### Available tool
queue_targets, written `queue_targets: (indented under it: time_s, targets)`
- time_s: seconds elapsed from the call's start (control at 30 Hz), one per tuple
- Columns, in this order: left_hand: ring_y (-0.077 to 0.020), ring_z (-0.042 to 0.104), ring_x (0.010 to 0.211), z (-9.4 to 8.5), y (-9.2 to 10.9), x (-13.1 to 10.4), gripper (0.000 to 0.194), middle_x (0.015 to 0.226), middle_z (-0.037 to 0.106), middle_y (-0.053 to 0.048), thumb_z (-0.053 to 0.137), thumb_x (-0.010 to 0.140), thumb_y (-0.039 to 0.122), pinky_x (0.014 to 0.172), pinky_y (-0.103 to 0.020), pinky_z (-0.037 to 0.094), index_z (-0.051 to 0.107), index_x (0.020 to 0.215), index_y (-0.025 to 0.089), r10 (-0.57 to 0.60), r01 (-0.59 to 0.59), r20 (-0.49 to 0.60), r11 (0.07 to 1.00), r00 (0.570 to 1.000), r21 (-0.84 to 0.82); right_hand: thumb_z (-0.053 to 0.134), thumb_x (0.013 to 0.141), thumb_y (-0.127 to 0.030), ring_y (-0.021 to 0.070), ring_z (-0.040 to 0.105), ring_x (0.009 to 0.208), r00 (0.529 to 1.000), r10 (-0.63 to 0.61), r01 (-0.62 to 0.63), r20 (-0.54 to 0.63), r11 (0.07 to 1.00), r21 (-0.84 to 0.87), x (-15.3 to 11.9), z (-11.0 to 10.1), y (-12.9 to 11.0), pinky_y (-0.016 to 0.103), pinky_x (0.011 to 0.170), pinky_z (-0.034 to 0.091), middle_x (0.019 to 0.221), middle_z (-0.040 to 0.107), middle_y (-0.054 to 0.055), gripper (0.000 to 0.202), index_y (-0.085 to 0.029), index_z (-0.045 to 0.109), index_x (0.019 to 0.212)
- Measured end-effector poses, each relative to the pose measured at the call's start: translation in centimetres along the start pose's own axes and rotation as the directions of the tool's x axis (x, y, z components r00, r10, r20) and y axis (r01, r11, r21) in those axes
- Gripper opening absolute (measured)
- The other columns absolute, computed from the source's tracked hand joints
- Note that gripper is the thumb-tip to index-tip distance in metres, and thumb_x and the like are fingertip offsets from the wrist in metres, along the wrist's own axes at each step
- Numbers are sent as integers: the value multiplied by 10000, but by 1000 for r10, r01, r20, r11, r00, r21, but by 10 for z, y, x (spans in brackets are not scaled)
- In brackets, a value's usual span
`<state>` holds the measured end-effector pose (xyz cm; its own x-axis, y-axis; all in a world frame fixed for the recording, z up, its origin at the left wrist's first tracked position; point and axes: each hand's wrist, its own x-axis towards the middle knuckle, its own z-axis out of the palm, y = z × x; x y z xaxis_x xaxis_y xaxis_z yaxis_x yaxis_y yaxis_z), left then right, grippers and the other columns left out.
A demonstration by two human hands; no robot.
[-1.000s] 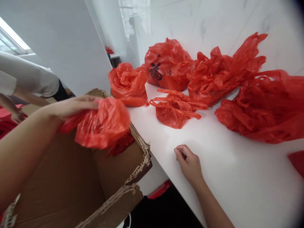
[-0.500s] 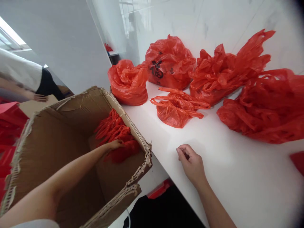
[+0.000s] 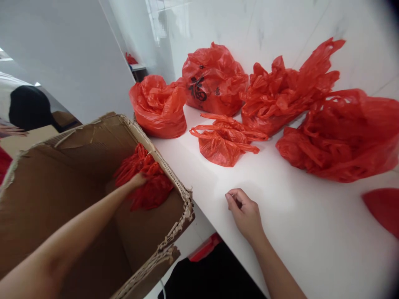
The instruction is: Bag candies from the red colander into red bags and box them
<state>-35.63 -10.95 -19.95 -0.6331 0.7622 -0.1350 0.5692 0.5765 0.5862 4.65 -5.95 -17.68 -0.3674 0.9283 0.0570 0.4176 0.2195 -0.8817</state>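
My left hand [image 3: 139, 180] reaches down into a large cardboard box [image 3: 71, 174] and touches a heap of red plastic bags [image 3: 152, 191] against the box's right wall. Its fingers are blurred and partly sunk among the bags, so their grip cannot be made out. My right hand [image 3: 241, 206] rests on the white table [image 3: 199, 178] with its fingers curled together; a tiny pale thing may be between thumb and forefinger, too small to name. Beyond it on the table lies a flat, crumpled red bag [image 3: 226, 141].
Along the wall stand bulging red bags: one at left [image 3: 158, 108], one with black characters [image 3: 215, 83], a crumpled one [image 3: 280, 95] and one at right [image 3: 346, 137]. A red item [image 3: 383, 209] lies at the right edge. A person's hand [image 3: 12, 129] shows far left.
The view has shifted slightly right. My left hand has moved a little among the bags in the box, which have changed shape. My right hand keeps its pose.
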Motion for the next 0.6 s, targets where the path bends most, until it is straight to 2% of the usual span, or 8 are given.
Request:
queue_targets:
  time_s: [0.1,0.2,0.3,0.37,0.4,0.43,0.5,0.6]
  targets:
    - [-201,624,894,-53,45,19,177,990,654,-66,595,900,215,848,-415,516,623,1023,91,119,-103,-227,991,967,82,478,917,-480,119,422,532,1000,-6,6,-1,1000,-3,0,0,0,236,528,357,597,471,-37,282,-229,551,811]
    - [-182,587,965,-82,112,23,236,1092,645,-73,502,915,147,944,-405,455,588,1132,110,368,-333,-365,930,855,158,474,916,-481,118,424,527,1000,-10,10,2,1000,-12,1,0,-1,234,525,353,591,479,-38,286,-227,548,808]
    - [-166,572,1050,-63,184,8,201,1109,664,-15,595,869,218,1001,-318,411,670,1054,196,664,-624,-194,746,722,232,479,915,-466,117,429,529,1000,-13,13,1,1000,-14,1,0,-1,231,535,353,589,483,-44,266,-229,549,817]
    - [-224,551,1107,-31,222,-2,270,1173,644,-69,548,900,270,998,-372,407,659,1132,187,888,-839,69,400,454,368,483,915,-457,116,426,530,1000,-18,18,-3,1000,-8,1,0,-2,230,538,349,587,477,-48,253,-231,550,824]
    - [-244,540,1132,-12,237,-5,304,1212,631,-81,532,907,268,991,-389,409,640,1182,193,904,-862,153,312,399,400,483,916,-454,115,426,533,1000,-20,20,-2,1000,-5,1,0,-2,230,540,349,588,476,-48,250,-230,551,827]
    - [-260,524,1164,5,249,-5,339,1263,611,-90,535,904,262,986,-397,410,616,1225,196,899,-867,212,270,383,419,483,917,-451,116,427,537,1000,-22,22,-1,1000,-3,1,0,-2,231,544,350,591,476,-48,248,-230,552,829]
    - [-284,501,1206,35,263,0,408,1318,582,-98,579,869,252,975,-410,413,578,1275,206,865,-857,281,269,416,441,482,918,-449,115,430,541,1000,-29,29,-5,1000,1,0,0,-2,232,548,352,593,475,-48,250,-228,553,825]
    - [-302,542,1159,55,270,15,363,1219,634,-110,631,806,228,942,-424,435,631,1167,190,828,-838,300,318,474,444,483,918,-449,113,430,536,999,-30,30,-13,1000,5,0,0,-3,232,542,348,593,476,-50,250,-228,555,825]
